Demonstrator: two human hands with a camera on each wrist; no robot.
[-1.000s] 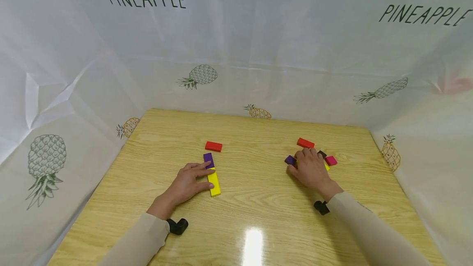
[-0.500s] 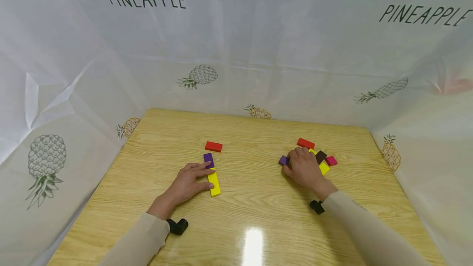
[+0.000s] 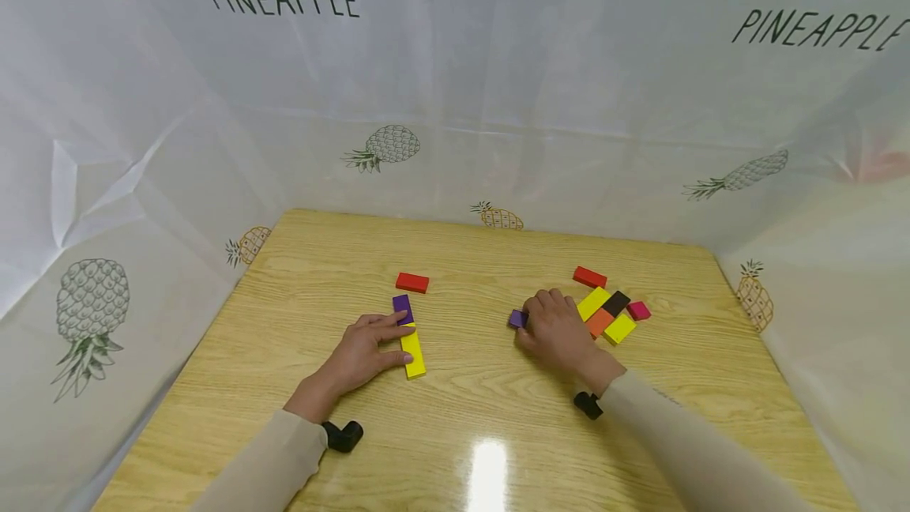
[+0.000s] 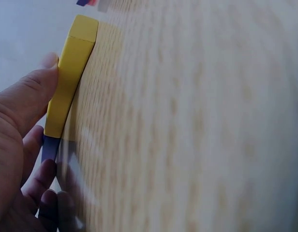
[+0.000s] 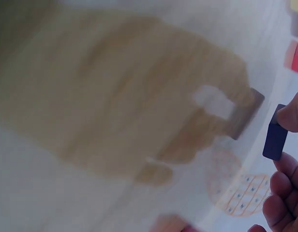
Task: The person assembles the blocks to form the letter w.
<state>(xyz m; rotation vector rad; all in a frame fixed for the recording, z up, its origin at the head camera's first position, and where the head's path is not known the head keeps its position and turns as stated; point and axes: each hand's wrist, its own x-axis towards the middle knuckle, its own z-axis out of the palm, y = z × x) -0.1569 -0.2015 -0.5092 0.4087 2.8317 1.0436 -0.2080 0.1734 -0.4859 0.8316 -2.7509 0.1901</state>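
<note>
My left hand (image 3: 361, 355) lies with its fingers spread over two flat blocks placed end to end. The thumb touches the yellow block (image 3: 412, 358), and fingertips reach the purple block (image 3: 401, 305) and the seam between them. In the left wrist view, the yellow block (image 4: 71, 77) runs away from the hand along the wood. Right of centre, my right hand (image 3: 560, 332) holds another purple block (image 3: 517, 319); the right wrist view has that dark purple block (image 5: 275, 133) pinched between thumb and fingers, tilted above its reflection in the glossy surface.
A red block (image 3: 412, 283) lies behind the left pair. At right sit a red block (image 3: 590, 277), a long yellow block (image 3: 593, 303), a black block (image 3: 615, 303), an orange block (image 3: 599, 325), a yellow block (image 3: 620, 329) and a pink block (image 3: 639, 310) on the wooden table (image 3: 455, 409).
My right hand has moved left with the purple block, away from the right-hand cluster, uncovering the yellow and orange blocks. The left hand has stayed in place.
</note>
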